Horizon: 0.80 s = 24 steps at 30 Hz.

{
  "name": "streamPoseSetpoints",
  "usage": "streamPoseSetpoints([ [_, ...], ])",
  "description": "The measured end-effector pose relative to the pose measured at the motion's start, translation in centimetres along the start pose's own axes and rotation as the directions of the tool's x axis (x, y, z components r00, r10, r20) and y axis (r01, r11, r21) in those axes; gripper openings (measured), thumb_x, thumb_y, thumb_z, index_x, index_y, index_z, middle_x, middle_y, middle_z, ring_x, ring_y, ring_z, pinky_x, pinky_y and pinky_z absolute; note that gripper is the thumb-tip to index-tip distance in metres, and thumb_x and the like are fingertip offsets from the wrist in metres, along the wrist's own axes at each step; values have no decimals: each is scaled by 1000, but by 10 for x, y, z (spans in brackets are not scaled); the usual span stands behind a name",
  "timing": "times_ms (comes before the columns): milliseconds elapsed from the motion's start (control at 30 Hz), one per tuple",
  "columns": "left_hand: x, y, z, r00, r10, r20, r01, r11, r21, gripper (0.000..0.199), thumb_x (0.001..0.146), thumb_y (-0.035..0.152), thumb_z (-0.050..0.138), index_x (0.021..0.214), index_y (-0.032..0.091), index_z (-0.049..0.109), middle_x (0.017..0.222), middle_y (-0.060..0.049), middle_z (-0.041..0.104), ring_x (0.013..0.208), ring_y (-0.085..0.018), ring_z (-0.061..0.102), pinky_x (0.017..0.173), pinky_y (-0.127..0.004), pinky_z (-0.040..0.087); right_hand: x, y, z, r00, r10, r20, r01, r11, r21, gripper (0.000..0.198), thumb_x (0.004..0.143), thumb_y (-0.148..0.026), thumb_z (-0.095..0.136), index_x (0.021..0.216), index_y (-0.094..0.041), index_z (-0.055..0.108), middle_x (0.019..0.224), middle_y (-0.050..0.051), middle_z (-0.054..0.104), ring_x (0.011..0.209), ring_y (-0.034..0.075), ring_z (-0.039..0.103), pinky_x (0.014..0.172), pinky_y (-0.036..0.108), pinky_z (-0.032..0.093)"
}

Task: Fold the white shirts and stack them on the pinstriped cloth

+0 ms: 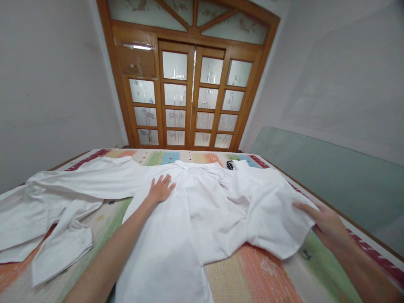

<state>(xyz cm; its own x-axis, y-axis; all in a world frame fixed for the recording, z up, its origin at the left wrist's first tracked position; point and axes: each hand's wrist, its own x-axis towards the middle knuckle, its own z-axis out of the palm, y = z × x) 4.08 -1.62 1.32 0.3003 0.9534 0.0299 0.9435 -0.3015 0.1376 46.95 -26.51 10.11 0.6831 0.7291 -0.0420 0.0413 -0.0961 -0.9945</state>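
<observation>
A white shirt (208, 210) lies spread on the patterned bed cover, its collar end facing away from me. My left hand (162, 189) rests flat on the upper left part of the shirt with its fingers spread. At the right, my right hand (328, 223) grips the outer edge of the shirt's fabric, thumb on top and the other fingers mostly hidden. The cloth between the hands is wrinkled and bunched. More white cloth (25, 214) lies in loose folds at the left; whether it is all one garment, I cannot tell.
The bed cover (255, 269) has orange, green and cream bands. A small black-and-white item (230, 165) lies beyond the shirt. Along the right stands a pale green panel (315, 168) against the wall. Wooden glass-paned doors (192, 97) stand beyond the bed.
</observation>
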Motion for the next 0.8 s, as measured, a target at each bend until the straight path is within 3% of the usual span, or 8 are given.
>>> streamPoseSetpoints([
  [133,-2,1,-1,1000,-5,1,5,1000,-12,65,97,52,17,153,20,26,160,-6,22,148,-29,17,117,-59,12,-31,-34,48,978,-124,170,107,988,107,30,61,-30,79,87,-18,70,75,7,73,56,18,64,50,25,49],
  [200,-3,1,-2,1000,-9,3,9,1000,-16,65,96,52,18,153,20,27,159,-6,23,148,-29,17,117,-58,12,-51,-45,72,912,-216,349,189,976,109,29,61,-34,79,83,-17,71,68,3,70,51,15,60,45,23,44],
  [267,-4,1,-2,1000,-13,3,13,1000,-21,65,96,52,18,152,20,27,159,-7,24,148,-29,17,117,-58,13,-72,-49,96,763,-312,567,331,941,72,21,66,-33,76,76,-15,71,66,2,67,52,13,57,48,21,43],
  [367,-4,1,-2,1000,-18,2,18,1000,-22,66,96,52,18,152,18,27,159,-7,23,148,-29,16,118,-57,12,-103,-46,125,444,-371,816,540,837,87,12,73,-26,68,69,-15,70,62,0,64,58,12,56,57,20,43],
  [467,-5,2,-3,1000,-22,5,22,1000,-15,67,96,52,18,152,16,26,160,-7,22,148,-29,16,118,-56,12,-126,-30,143,189,-319,929,557,814,167,11,71,-18,60,67,-15,69,59,-1,61,57,10,54,59,19,43],
  [633,-5,4,-3,1000,-29,10,29,1000,-11,66,96,51,19,152,17,27,160,-6,23,148,-29,16,118,-56,11,-143,7,141,-7,-196,980,381,906,184,8,65,-17,57,66,-14,64,61,-2,58,56,9,53,55,17,39],
  [700,-4,3,-1,1000,-29,6,29,999,-17,65,96,51,20,152,18,28,160,-6,23,148,-29,16,118,-56,11,-144,23,138,-130,-152,980,337,923,188,9,69,-21,57,61,-15,57,60,-3,54,55,8,50,54,16,37],
  [800,-1,1,0,999,-37,-2,37,997,-62,64,95,51,25,150,20,32,159,-6,24,148,-29,16,119,-56,9,-146,52,140,-316,-36,948,365,918,157,30,74,-28,58,53,-18,41,54,-6,44,52,7,43,51,17,32],
])
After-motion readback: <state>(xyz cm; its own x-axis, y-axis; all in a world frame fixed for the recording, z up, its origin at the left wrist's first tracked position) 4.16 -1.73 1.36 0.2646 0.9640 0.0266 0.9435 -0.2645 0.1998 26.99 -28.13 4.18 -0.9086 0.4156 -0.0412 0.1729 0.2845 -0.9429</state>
